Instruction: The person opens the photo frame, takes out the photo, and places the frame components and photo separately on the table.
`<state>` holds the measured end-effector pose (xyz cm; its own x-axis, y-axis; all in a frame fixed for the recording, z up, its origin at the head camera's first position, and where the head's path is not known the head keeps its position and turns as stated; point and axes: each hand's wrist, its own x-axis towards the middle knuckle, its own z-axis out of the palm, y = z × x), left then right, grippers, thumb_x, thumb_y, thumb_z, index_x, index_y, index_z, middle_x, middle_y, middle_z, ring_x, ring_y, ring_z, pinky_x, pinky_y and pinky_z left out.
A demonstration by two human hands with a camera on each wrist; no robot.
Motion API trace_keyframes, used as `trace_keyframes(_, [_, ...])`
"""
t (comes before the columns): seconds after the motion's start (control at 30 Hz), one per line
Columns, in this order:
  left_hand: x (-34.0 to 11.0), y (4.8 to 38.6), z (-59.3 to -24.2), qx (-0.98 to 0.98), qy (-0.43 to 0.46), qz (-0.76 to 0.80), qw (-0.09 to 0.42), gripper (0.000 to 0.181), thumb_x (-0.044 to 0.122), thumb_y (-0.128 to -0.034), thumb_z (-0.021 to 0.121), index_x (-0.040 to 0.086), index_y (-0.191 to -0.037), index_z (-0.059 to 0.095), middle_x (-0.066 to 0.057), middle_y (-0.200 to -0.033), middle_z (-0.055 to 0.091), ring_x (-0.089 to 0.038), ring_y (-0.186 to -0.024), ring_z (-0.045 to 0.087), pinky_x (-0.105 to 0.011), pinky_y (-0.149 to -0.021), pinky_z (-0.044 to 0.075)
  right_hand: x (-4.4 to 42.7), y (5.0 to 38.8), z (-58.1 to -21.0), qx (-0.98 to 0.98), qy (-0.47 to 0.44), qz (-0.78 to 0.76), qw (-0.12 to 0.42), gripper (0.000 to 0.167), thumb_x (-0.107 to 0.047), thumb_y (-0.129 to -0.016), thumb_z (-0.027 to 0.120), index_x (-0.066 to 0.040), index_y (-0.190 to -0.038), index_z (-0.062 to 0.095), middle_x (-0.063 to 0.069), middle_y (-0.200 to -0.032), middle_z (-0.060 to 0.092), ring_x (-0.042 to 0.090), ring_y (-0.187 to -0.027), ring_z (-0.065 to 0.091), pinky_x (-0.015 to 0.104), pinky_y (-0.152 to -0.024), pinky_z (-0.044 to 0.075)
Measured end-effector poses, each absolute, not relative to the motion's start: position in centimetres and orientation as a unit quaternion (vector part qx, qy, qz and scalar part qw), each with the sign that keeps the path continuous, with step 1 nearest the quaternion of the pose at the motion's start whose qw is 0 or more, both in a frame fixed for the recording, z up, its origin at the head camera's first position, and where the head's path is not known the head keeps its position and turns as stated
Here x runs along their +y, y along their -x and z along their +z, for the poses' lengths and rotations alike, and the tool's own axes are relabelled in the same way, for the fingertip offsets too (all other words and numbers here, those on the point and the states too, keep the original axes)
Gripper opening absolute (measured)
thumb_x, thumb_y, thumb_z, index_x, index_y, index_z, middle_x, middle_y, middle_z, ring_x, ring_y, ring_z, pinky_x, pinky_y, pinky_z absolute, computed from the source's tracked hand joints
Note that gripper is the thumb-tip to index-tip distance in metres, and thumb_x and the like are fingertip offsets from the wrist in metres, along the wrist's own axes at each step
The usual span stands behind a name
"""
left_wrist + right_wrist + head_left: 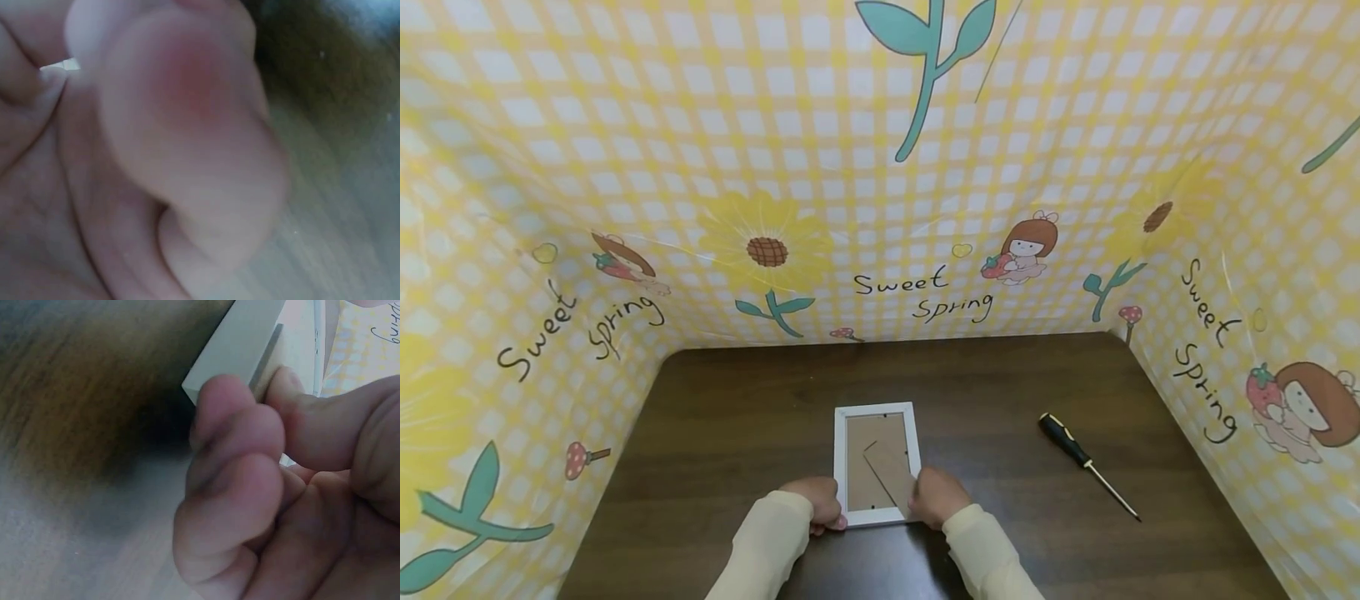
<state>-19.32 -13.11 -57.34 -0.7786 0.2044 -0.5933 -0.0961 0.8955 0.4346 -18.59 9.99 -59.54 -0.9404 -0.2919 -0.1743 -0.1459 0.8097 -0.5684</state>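
Observation:
A white picture frame [840, 458] lies back side up on the table, its brown backing board [865, 479] showing with a thin stand outline and small dark tabs. The left hand [817, 502] grips the frame's lower left corner; in the left wrist view its curled fingers [194, 125] fill the picture and hide the frame. At the lower right corner the right hand [938, 497] pinches the frame. The right wrist view shows curled fingers [228, 487] at the white frame corner [225, 356], the thumb on the backing side.
A screwdriver [1063, 437] with a black and yellow handle lies on the dark wooden table [737, 400], to the right of the frame. Yellow checked cloth [820, 167] with printed flowers stands as walls along the table's back and both sides.

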Motion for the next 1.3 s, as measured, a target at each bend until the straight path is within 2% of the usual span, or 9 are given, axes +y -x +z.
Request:
trace_keyframes(0.33, [-13.2,19.2,-58.3,0.905,-0.041,0.245,0.346,0.027,0.018,-0.0836,0.081,0.004,-0.081,0.058,-0.002,-0.056,0.052,-0.01,-0.045,0.042,-0.022,-0.045,0.033,10.2,18.1,-59.8,0.937,0.092,-0.292,0.167,0.033,0.002,-0.078,0.063,-0.013,-0.055,0.044,0.001,-0.047,0.049,0.006,-0.032,0.042,0.02,-0.035,0.033])
trace_keyframes(0.5, [-12.9,18.4,-58.4,0.903,-0.053,0.249,0.347,0.029,0.019,-0.0826,0.082,0.006,-0.077,0.057,0.0,-0.053,0.05,-0.009,-0.043,0.04,-0.021,-0.044,0.032,10.7,17.4,-59.5,0.941,0.097,-0.275,0.169,0.026,0.0,-0.075,0.062,-0.01,-0.056,0.048,-0.003,-0.041,0.047,0.006,-0.03,0.042,0.02,-0.035,0.033])
trace_keyframes(0.63, [-12.9,17.3,-58.6,0.906,-0.074,0.247,0.336,0.031,0.02,-0.0813,0.083,0.007,-0.071,0.057,0.001,-0.05,0.05,-0.008,-0.042,0.039,-0.021,-0.043,0.032,11.0,16.4,-59.0,0.945,0.106,-0.256,0.175,0.023,-0.002,-0.074,0.063,-0.009,-0.056,0.05,-0.006,-0.034,0.042,0.006,-0.028,0.04,0.019,-0.033,0.031])
trace_keyframes(0.83, [-12.8,16.4,-58.5,0.906,-0.077,0.26,0.324,0.03,0.017,-0.0806,0.083,0.006,-0.07,0.056,0.001,-0.05,0.048,-0.009,-0.041,0.038,-0.022,-0.042,0.03,11.3,15.6,-58.7,0.94,0.106,-0.273,0.177,0.022,0.0,-0.073,0.063,-0.008,-0.058,0.049,-0.004,-0.037,0.044,0.005,-0.027,0.039,0.018,-0.031,0.03])
trace_keyframes(0.93, [-12.7,16.2,-58.4,0.932,-0.094,0.209,0.281,0.033,0.023,-0.075,0.087,0.005,-0.07,0.06,-0.002,-0.055,0.053,-0.013,-0.047,0.044,-0.028,-0.047,0.04,11.2,15.5,-58.8,0.945,0.109,-0.261,0.166,0.025,-0.002,-0.075,0.067,-0.01,-0.059,0.049,-0.002,-0.041,0.046,0.004,-0.028,0.04,0.018,-0.032,0.032])
trace_keyframes(1.03, [-12.4,16.1,-58.2,0.962,-0.103,0.141,0.212,0.05,0.031,-0.0635,0.094,-0.001,-0.087,0.064,-0.011,-0.072,0.064,-0.024,-0.064,0.06,-0.041,-0.061,0.051,10.8,15.4,-58.5,0.952,0.11,-0.239,0.158,0.026,-0.004,-0.074,0.07,-0.011,-0.059,0.049,-0.001,-0.048,0.048,0.005,-0.033,0.041,0.02,-0.035,0.035])
trace_keyframes(1.13, [-12.0,16.1,-58.0,0.98,-0.106,0.086,0.147,0.093,0.037,-0.0501,0.1,-0.005,-0.121,0.057,-0.022,-0.096,0.064,-0.037,-0.081,0.065,-0.052,-0.067,0.052,10.5,15.4,-57.8,0.961,0.11,-0.208,0.146,0.026,-0.006,-0.07,0.071,-0.013,-0.057,0.049,-0.001,-0.053,0.049,0.01,-0.041,0.043,0.026,-0.042,0.038])
trace_keyframes(1.2, [-11.9,16.3,-58.1,0.985,-0.115,0.052,0.116,0.122,0.042,-0.0424,0.102,-0.001,-0.141,0.044,-0.028,-0.117,0.058,-0.042,-0.091,0.063,-0.054,-0.067,0.052,10.3,15.4,-57.3,0.966,0.111,-0.189,0.14,0.027,-0.007,-0.068,0.071,-0.014,-0.056,0.048,-0.001,-0.056,0.049,0.013,-0.046,0.043,0.029,-0.046,0.039])
trace_keyframes(1.3, [-11.8,16.8,-58.1,0.985,-0.147,-0.006,0.091,0.144,0.051,-0.0348,0.1,0.015,-0.157,0.031,-0.029,-0.149,0.037,-0.048,-0.119,0.053,-0.058,-0.07,0.051,10.1,15.4,-56.8,0.968,0.109,-0.178,0.139,0.028,-0.007,-0.068,0.071,-0.014,-0.055,0.048,-0.001,-0.057,0.05,0.015,-0.05,0.043,0.031,-0.048,0.04])
